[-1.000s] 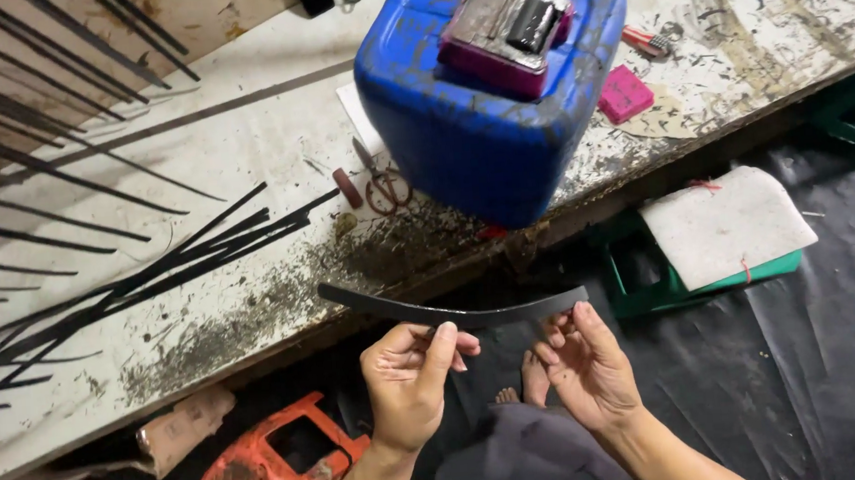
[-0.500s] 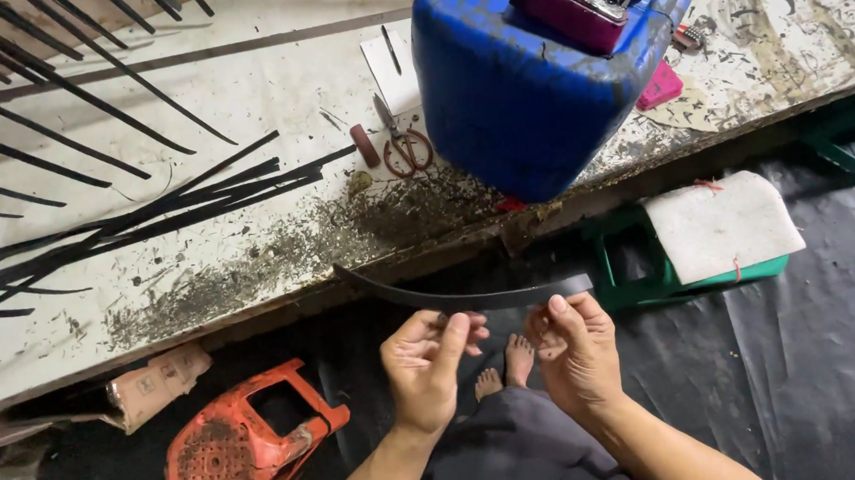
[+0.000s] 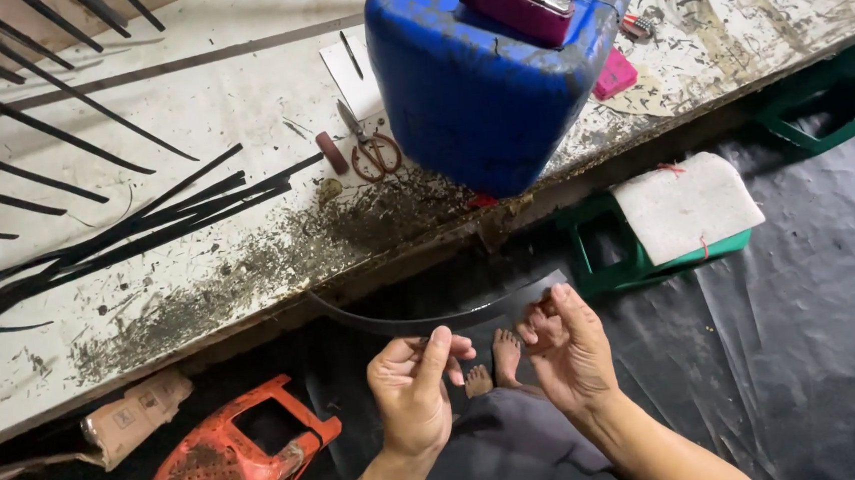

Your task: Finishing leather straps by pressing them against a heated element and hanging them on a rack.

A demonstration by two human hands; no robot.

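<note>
Below the workbench [image 3: 199, 276], 2 hands [image 3: 413, 391] on a curved black strip [image 3: 433, 322]

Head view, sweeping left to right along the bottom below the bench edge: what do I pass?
Orange plastic stool → left hand → curved black strip held by both hands → right hand → green plastic stool with white pad.

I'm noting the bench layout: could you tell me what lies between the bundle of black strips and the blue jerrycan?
In the head view, a small brown cylinder and scissors lie between the black strips and the blue jerrycan.
</note>
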